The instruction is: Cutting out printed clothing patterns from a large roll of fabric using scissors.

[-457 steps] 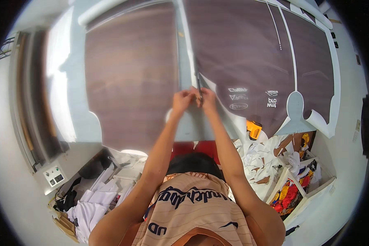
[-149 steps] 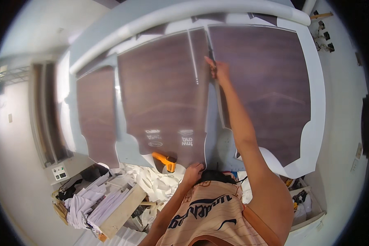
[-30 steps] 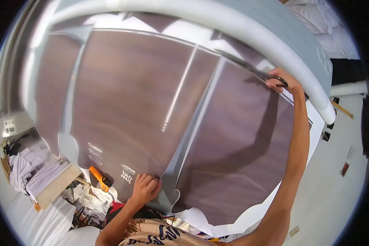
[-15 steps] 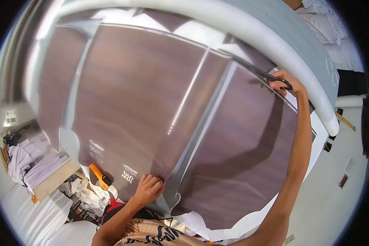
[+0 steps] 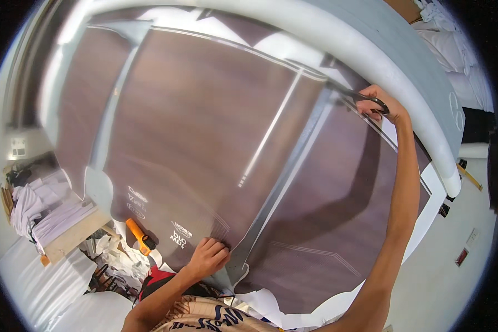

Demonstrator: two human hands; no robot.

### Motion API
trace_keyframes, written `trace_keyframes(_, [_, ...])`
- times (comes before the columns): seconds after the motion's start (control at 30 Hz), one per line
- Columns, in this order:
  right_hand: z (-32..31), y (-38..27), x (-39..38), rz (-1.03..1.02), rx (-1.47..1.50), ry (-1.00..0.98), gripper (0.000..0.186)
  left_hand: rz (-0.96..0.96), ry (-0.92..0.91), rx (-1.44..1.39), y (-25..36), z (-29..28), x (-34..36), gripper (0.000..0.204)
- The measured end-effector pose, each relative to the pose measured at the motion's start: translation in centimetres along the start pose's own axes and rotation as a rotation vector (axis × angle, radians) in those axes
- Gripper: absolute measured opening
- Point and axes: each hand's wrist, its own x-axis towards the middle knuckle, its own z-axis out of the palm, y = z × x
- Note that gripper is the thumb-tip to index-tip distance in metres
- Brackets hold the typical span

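Large brown printed sheets (image 5: 199, 127) with white lines and lettering are spread over a grey table surface (image 5: 98, 191). At the far right, my right hand (image 5: 383, 105) has its fingers through the black handles of scissors (image 5: 386, 106). The blades point left along the far edge of the right-hand brown piece (image 5: 321, 216), toward the strip between the pieces. My left hand (image 5: 209, 257) rests on the near right corner of the middle piece. Its fingers are curled together, their tips hidden; I cannot tell whether they pinch the sheet.
A long white roll (image 5: 348, 47) curves across the far side, with white paper offcuts (image 5: 285, 48) before it. An orange-and-black handheld tool (image 5: 140, 237) lies by the near left edge. Folded pale cloth (image 5: 55, 210) sits on a wooden surface at left; bundled white cloth (image 5: 448, 50) lies far right.
The whole view has shifted slightly to the right. My right hand and the scissors have moved a little left along the sheet's far edge. My left hand keeps its place on the sheet.
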Motion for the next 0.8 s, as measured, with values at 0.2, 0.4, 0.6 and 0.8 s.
trace_keyframes(0.2, [0.3,-2.2,2.4,0.016,-0.009,-0.011,0.036,-0.003,0.011,-0.017,-0.2,0.1,-0.2,0.02])
trace_keyframes(0.4, [1.3,-4.9,4.0,0.027,-0.057,0.015,0.038,-0.016,-0.001,-0.044,-0.5,0.1,-0.5,0.022])
trace_keyframes(0.6, [2.4,-6.4,5.9,0.02,-0.025,0.026,0.037,-0.022,-0.029,-0.08,-0.7,-0.2,-0.8,0.025])
trace_keyframes(0.8, [3.7,-6.6,7.7,-0.022,-0.017,0.041,0.035,-0.013,-0.014,-0.071,-0.7,-0.6,-0.7,0.025])
